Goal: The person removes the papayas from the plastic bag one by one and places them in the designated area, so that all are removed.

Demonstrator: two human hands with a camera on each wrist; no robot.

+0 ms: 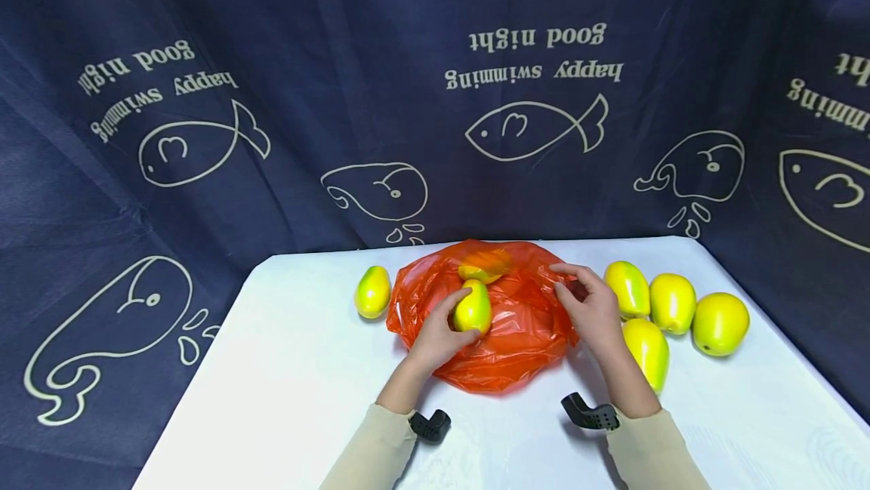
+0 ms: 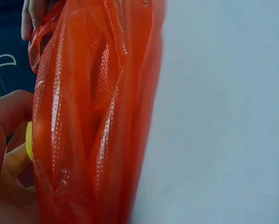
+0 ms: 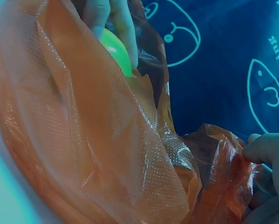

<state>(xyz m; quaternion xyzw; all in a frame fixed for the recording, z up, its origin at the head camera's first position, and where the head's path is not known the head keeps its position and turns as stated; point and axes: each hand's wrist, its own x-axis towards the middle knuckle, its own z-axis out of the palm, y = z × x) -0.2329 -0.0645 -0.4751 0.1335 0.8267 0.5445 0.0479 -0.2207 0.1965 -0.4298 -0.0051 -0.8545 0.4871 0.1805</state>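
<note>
A red plastic bag (image 1: 519, 331) lies spread on the white table with its mouth facing up. My left hand (image 1: 435, 335) grips a yellow-green mango (image 1: 473, 309) at the bag's opening, thumb on the near side and fingers on the far side. Just behind it, another mango (image 1: 479, 274) sits in the bag, partly covered by red film. With thumb and fingers my right hand (image 1: 594, 312) pinches the bag's right rim, as the right wrist view shows. In the left wrist view the bag (image 2: 93, 112) hides most of the held mango.
One mango (image 1: 372, 292) lies left of the bag. Several more mangoes (image 1: 673, 303) are grouped on the white table (image 1: 285, 369) to the right, beside my right forearm. A dark blue curtain (image 1: 381, 97) with fish drawings hangs behind the table's far edge.
</note>
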